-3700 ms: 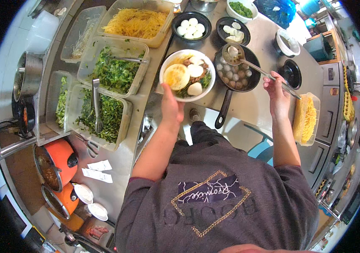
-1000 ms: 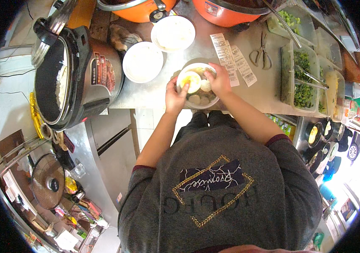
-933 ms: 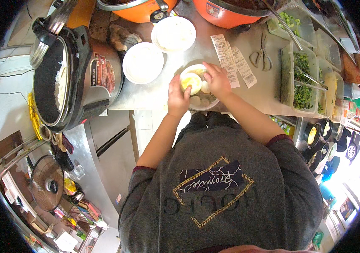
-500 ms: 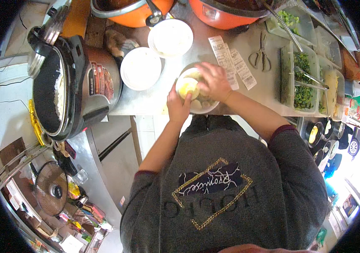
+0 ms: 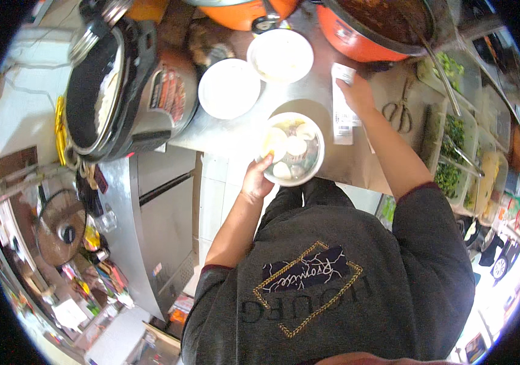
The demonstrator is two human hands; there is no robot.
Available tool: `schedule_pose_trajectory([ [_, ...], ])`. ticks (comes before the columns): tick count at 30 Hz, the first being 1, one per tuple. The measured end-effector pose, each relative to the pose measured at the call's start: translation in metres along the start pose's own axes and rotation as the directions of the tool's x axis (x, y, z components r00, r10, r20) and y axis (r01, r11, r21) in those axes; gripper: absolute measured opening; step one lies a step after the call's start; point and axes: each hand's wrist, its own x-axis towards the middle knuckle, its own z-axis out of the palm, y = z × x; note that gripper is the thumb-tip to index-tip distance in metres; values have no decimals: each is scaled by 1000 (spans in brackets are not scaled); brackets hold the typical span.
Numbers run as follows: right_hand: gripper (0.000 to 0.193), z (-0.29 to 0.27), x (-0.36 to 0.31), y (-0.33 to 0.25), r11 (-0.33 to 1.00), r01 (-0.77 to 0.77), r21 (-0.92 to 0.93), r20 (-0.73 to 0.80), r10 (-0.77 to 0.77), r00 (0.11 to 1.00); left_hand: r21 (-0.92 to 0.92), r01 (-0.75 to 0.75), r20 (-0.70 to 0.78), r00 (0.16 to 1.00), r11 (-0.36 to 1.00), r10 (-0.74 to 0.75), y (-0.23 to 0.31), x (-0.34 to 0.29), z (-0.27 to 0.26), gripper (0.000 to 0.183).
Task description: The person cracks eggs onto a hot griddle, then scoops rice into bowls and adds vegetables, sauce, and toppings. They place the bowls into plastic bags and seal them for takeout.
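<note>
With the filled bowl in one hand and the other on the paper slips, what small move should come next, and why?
Probably lift the paper slip: the right hand rests on it, while the left hand holds the filled bowl at the counter edge.

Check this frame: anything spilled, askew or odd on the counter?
Nothing stands out. The left hand holds the filled bowl level at the counter edge, no spill visible; the right hand rests on paper slips.

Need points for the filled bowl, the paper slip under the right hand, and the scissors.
filled bowl [image 5: 308,176]: head view, on its white rim at lower right.
paper slip [image 5: 342,125]: head view, on the strip's middle, below the right hand [image 5: 357,94].
scissors [image 5: 398,114]: head view, on the handle loops.
</note>
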Motion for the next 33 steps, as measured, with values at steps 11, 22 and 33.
schedule_pose_trajectory([
  [11,39,26,-169,-98,839,83,538,339,-305,890,-313,-315,-210,943,896,259,3,-217,-124,66],
  [22,16,304,-446,-325,568,549,614,479,-820,313,-255,-840,-612,524,479,593,-49,-544,-303,59],
  [33,37,572,-656,-597,211,614,760,423,-879,-222,-66,-996,-900,34,-60,434,-69,-708,-411,56],
])
